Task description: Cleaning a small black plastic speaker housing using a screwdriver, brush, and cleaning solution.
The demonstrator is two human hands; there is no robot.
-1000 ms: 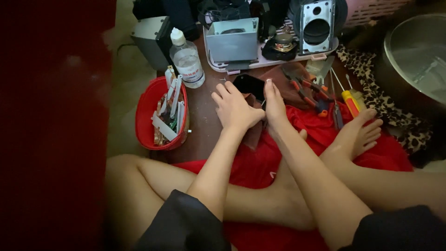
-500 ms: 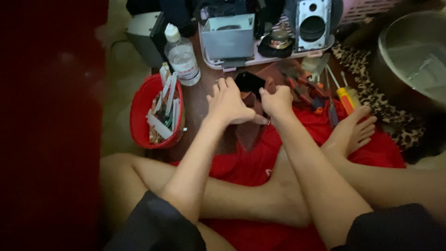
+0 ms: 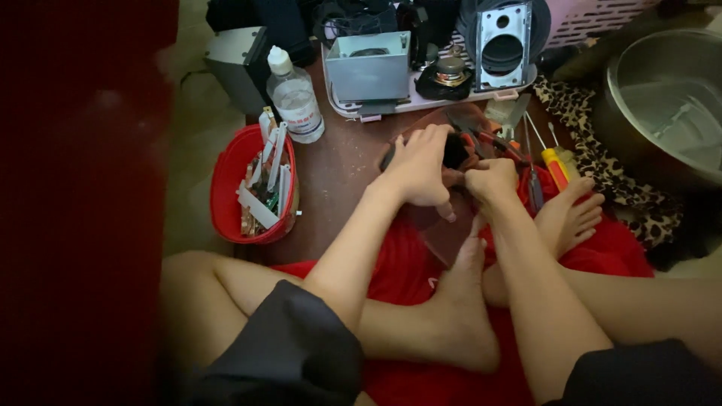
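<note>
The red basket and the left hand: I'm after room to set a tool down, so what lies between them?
In the head view, only bare brown tabletop lies between the red basket and the left hand.

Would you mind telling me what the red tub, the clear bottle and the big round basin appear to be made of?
The round red tub looks like moulded plastic: even colour, thin rim, dull sheen. The clear bottle with a white cap seems to be thin transparent plastic, since you can see through it. The big round grey basin looks like metal, probably steel or aluminium, with a soft brushed shine.
</note>
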